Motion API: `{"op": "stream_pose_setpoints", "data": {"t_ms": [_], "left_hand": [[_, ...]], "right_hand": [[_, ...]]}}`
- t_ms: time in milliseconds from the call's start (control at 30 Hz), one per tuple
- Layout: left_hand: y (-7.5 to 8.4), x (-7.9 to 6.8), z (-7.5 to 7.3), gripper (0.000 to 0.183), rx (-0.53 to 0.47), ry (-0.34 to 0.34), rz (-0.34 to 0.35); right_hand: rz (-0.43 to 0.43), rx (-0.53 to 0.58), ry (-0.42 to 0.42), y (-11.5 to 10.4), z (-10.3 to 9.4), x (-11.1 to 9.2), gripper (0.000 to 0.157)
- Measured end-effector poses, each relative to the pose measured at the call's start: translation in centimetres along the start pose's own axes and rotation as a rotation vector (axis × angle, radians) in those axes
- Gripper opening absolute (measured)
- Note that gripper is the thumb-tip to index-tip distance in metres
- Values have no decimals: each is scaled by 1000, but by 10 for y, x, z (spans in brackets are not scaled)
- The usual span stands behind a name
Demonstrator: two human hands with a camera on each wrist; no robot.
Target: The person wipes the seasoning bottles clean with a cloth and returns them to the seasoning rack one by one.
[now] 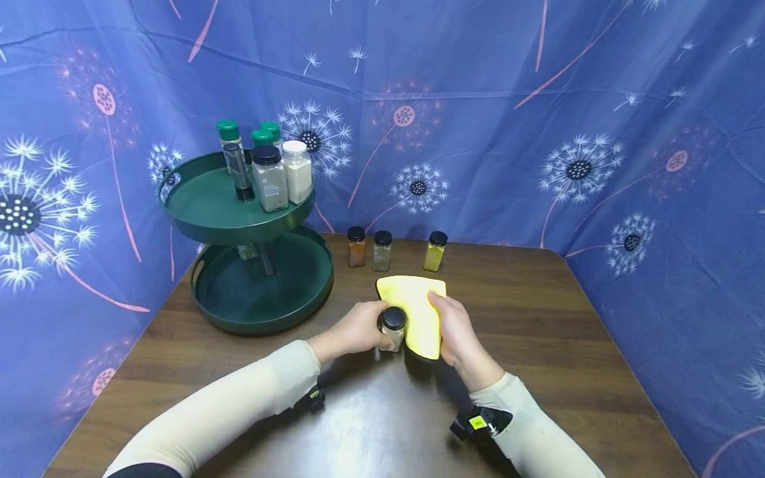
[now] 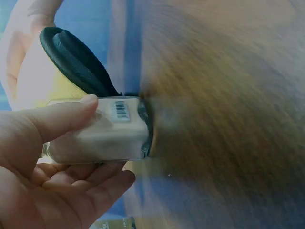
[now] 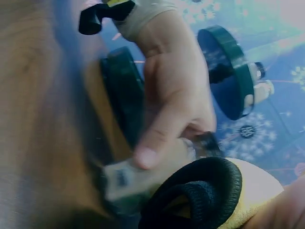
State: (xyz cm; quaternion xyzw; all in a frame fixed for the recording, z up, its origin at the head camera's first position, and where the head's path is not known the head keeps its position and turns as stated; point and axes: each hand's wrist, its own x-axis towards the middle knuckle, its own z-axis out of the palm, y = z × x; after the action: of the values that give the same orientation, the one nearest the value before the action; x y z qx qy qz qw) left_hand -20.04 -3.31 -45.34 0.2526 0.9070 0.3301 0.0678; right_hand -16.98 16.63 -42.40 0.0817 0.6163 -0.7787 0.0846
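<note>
My left hand [image 1: 357,327] grips a clear, squarish spice jar [image 1: 393,337] with a black lid and pale contents, in front of me above the table. In the left wrist view, thumb and fingers lie on either side of the jar [image 2: 102,138], and a barcode label shows on it. My right hand [image 1: 459,330] holds a folded yellow cloth [image 1: 412,299], its thumb on top. The cloth has a dark edging [image 3: 224,176], which curls close beside the jar in the right wrist view. Most of the right fingers are hidden behind the cloth.
Left of the hands stands a two-tier green round rack [image 1: 263,318]; several jars and a dark grinder [image 1: 238,172] crowd its top tier. Three small black-lidded jars, orange [image 1: 356,249], greenish [image 1: 382,252] and yellow [image 1: 435,252], line the table's back. A patterned blue curtain [image 1: 478,133] hangs behind.
</note>
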Motion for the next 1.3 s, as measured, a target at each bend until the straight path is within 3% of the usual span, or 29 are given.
{"op": "stream_pose_setpoints", "data": {"t_ms": [200, 400, 533, 767, 967, 1300], "left_hand": [[5, -3, -5, 66, -85, -38, -35], [12, -10, 2, 75, -81, 55, -95], [17, -11, 2, 68, -92, 104, -133], [14, -7, -1, 57, -128, 97, -148], [10, 1, -9, 38, -103, 98, -94], [7, 9, -14, 42, -25, 49, -70]], "right_hand": [[-26, 27, -20, -14, -2, -1, 31], [-53, 28, -11, -16, -3, -1, 35], [-97, 12, -26, -14, -2, -1, 36], [-148, -32, -53, -7, 3, -4, 36], [-162, -28, -21, -2, 6, -2, 38], [-33, -128, 8, 32, -1, 18, 38]]}}
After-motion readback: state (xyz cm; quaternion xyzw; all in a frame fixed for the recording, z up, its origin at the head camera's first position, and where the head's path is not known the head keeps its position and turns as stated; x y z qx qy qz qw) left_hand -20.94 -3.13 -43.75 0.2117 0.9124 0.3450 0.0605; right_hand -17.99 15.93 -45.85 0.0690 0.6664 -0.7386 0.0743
